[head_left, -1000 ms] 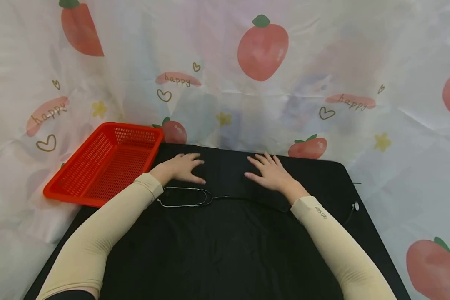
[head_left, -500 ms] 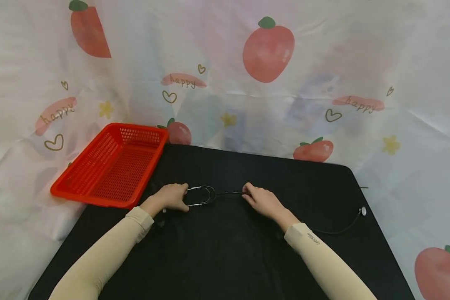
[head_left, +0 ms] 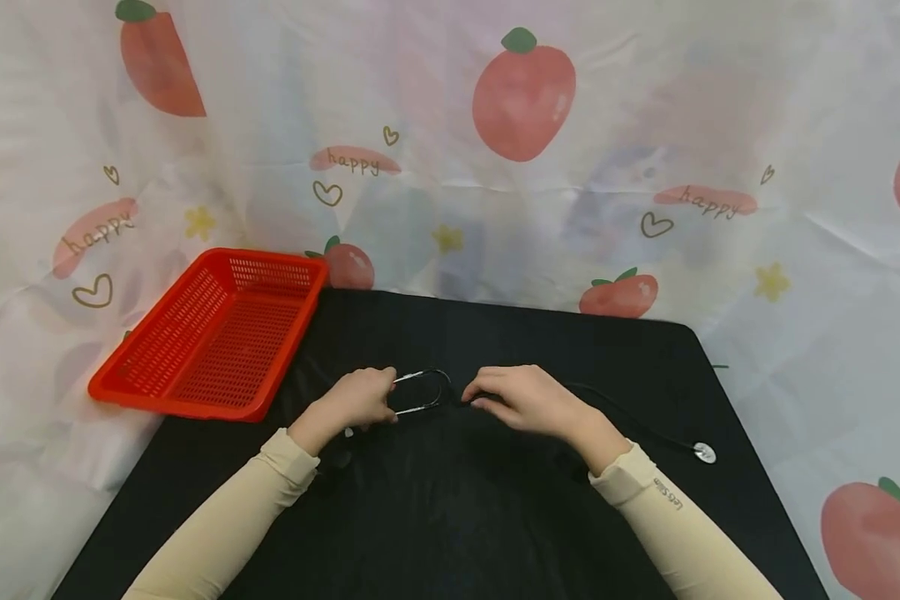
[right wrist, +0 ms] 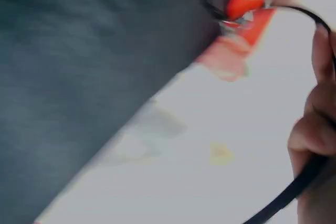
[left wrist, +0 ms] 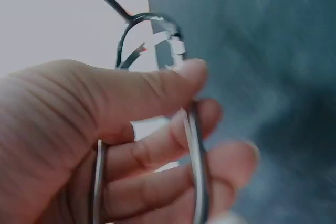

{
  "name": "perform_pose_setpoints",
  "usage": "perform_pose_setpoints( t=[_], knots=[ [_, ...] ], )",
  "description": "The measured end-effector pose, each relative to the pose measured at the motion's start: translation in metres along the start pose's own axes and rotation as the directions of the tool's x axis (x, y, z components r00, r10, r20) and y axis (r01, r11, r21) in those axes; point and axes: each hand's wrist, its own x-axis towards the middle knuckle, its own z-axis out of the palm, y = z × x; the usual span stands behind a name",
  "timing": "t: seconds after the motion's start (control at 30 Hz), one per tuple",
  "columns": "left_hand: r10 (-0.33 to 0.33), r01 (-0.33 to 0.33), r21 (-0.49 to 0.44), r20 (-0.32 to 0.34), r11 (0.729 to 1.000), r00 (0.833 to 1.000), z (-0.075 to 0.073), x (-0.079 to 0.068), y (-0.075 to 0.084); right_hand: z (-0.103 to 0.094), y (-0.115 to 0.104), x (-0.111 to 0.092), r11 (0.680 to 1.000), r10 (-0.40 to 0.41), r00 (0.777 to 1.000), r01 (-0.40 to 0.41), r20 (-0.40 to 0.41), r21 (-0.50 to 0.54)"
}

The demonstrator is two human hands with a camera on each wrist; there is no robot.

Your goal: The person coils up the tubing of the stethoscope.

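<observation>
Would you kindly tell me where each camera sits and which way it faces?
Head: on the head, facing forward and down at the table and red basket; left hand, right hand, sleeves show.
Left wrist: worn there, facing the left hand holding the stethoscope.
Right wrist: worn there, looking past the right hand toward table and patterned cloth.
Head and left wrist share the left hand and stethoscope.

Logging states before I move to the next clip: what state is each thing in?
Stethoscope: held in both hands
Left hand: curled round the metal tubes
Right hand: pinches the bent black tube
Chest piece: unheld; contact with table unclear
Basket: open side up, unheld
</observation>
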Motion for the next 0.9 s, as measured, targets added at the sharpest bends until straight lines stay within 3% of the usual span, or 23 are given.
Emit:
perform_pose_setpoints(
  t=[0.07, 0.13, 0.27, 0.37, 0.47, 0.53, 0.6, 0.63, 0.7, 0.73, 0.8, 0.9],
  knots=[
    [0.093, -0.088, 0.147, -0.022, 0.985, 0.995, -0.003, -0.005, 0.022, -0.014, -0.006, 0.009, 0.996, -0.046, 0.997, 0.041, 0.058, 0.08],
    [0.223, -0.198, 0.28, -0.061, 0.939, 0.973, -0.006, -0.013, 0.043, -0.024, -0.007, 0.016, 0.982, -0.058, 0.994, 0.041, 0.089, 0.183],
    [0.438, -0.338, 0.435, -0.151, 0.835, 0.886, -0.012, -0.033, 0.078, -0.028, 0.003, 0.022, 0.915, -0.003, 0.998, -0.024, 0.066, 0.402],
    [0.518, -0.365, 0.491, -0.22, 0.791, 0.827, -0.019, -0.046, 0.093, -0.02, 0.014, 0.019, 0.845, 0.07, 0.998, -0.059, -0.002, 0.531],
    [0.553, -0.373, 0.497, -0.286, 0.784, 0.782, -0.027, -0.055, 0.1, -0.011, 0.018, 0.014, 0.778, 0.119, 0.99, -0.044, -0.079, 0.626],
    [0.546, -0.386, 0.437, -0.341, 0.812, 0.765, -0.032, -0.058, 0.102, -0.005, 0.015, 0.012, 0.725, 0.147, 0.982, -0.026, -0.119, 0.688],
    [0.501, -0.397, 0.317, -0.4, 0.861, 0.768, -0.036, -0.059, 0.103, 0.0, 0.008, 0.01, 0.663, 0.193, 0.969, -0.014, -0.153, 0.749],
    [0.462, -0.399, 0.234, -0.427, 0.887, 0.777, -0.038, -0.059, 0.103, 0.003, 0.004, 0.009, 0.627, 0.226, 0.96, -0.015, -0.163, 0.779],
    [0.362, -0.384, 0.052, -0.465, 0.922, 0.807, -0.041, -0.06, 0.101, 0.01, -0.006, 0.005, 0.584, 0.294, 0.937, -0.021, -0.187, 0.811],
    [0.308, -0.372, -0.049, -0.468, 0.927, 0.828, -0.041, -0.06, 0.1, 0.014, -0.011, 0.003, 0.574, 0.326, 0.924, -0.027, -0.198, 0.818],
    [0.194, -0.332, -0.242, -0.46, 0.912, 0.867, -0.043, -0.061, 0.098, 0.021, -0.019, -0.001, 0.583, 0.366, 0.903, -0.032, -0.227, 0.812],
    [0.045, -0.26, -0.451, -0.435, 0.854, 0.899, -0.045, -0.06, 0.092, 0.029, -0.026, -0.01, 0.662, 0.403, 0.868, -0.058, -0.289, 0.747]
  ],
)
